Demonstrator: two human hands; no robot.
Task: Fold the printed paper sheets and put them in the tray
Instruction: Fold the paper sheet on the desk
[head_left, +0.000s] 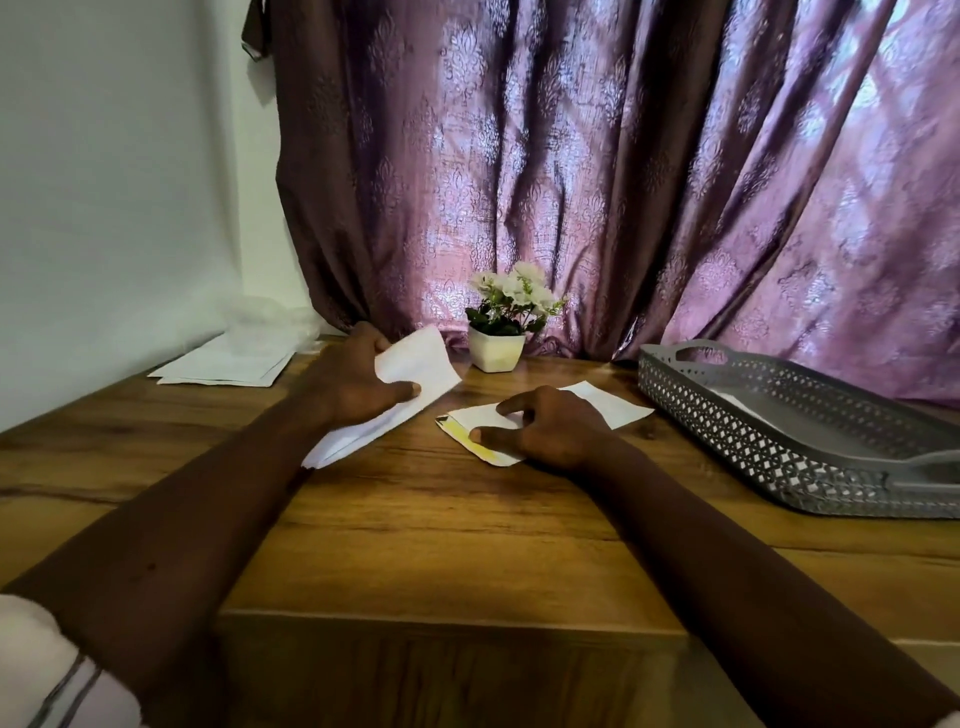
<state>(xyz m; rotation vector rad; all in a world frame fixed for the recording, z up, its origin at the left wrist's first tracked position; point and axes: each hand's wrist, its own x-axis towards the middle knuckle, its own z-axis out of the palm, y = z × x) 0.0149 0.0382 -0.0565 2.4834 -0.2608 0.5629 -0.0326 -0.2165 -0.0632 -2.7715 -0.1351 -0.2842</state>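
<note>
My left grip (353, 384) pinches a folded sheet (415, 366); right grip (550, 431) just presses a second sheet (610, 408) onto the tabletop (415, 519), fingers uncurled. Light, floppy stuff, so I'd grab the crease.

You have no readable text here. The sheet (410, 371) you hold up shows a blank white face; the yellow edge of the folded sheet (483, 418) is too blurred to read.
</note>
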